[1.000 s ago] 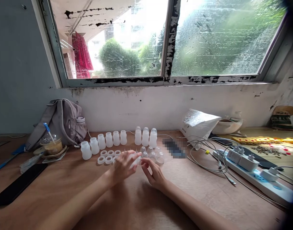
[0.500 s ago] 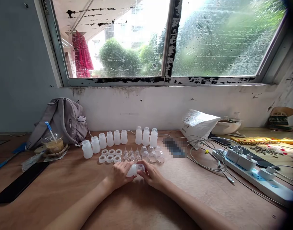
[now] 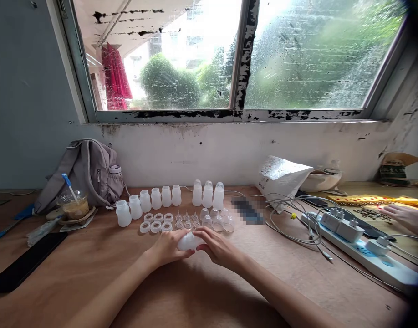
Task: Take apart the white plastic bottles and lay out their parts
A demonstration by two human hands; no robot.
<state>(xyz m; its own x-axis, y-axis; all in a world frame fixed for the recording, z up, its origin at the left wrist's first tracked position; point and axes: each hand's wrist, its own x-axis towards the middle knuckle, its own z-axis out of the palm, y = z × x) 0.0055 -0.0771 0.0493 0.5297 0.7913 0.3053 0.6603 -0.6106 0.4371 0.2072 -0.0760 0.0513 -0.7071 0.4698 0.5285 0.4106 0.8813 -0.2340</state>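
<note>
A frosted white bottle (image 3: pixel 188 241) lies tilted between my hands over the wooden table. My left hand (image 3: pixel 168 248) is wrapped round its left part, and the fingers of my right hand (image 3: pixel 214 245) grip its right end. Just behind them are several white rings (image 3: pixel 156 226), several small clear nipples (image 3: pixel 187 221) and several clear domed caps (image 3: pixel 217 223). Farther back stands a row of open bottles (image 3: pixel 156 198) on the left, with capped bottles (image 3: pixel 207 195) to their right.
A grey backpack (image 3: pixel 89 173), a drink cup (image 3: pixel 74 207) and a black slab (image 3: pixel 28 262) are at the left. Cables (image 3: pixel 284 232), a power strip (image 3: pixel 359 248) and a white bag (image 3: pixel 282 177) lie right. Another person's hand (image 3: pixel 405 218) reaches in at the far right.
The bottle between my hands has turned, and my right fingers have shifted on its end. The other person's hand has come farther into view at the right.
</note>
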